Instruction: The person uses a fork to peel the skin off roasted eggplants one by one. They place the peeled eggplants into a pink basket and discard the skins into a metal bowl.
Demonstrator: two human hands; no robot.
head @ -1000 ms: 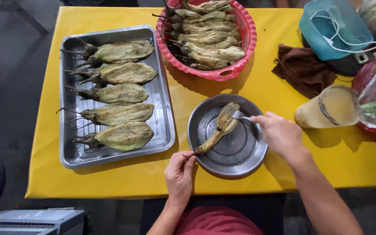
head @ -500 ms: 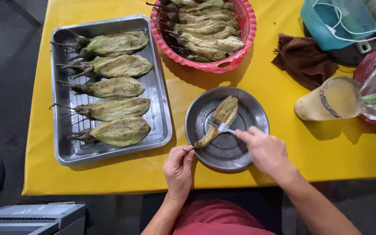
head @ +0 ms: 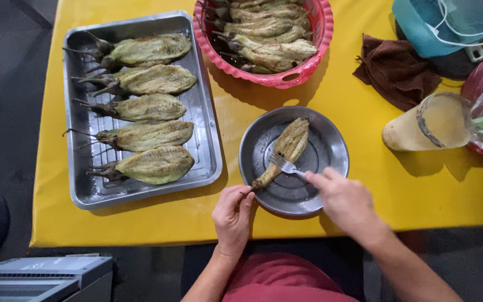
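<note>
Yellow table (head: 331, 103): left hand (head: 231, 219) pinching eggplant (head: 284, 150) stem, right hand (head: 347, 202) gripping fork (head: 285, 165) (tray (head: 205, 140) beside pan (head: 331, 151)).

Between the metal tray (head: 208, 168) at the left and my round dish (head: 331, 140) there is a bare strip of table (head: 230, 120). The red basket (head: 320, 50) closes it above. Right of the dish, the bare yellow reaches the glass jar (head: 420, 131) and the brown cloth (head: 392, 70).

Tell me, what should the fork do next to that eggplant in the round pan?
Probably press and drag the fork up toward the wide end. The left hand pinches the stem, the right hand holds the fork on the narrow part, and this eggplant looks less flat than those on the tray.
</note>
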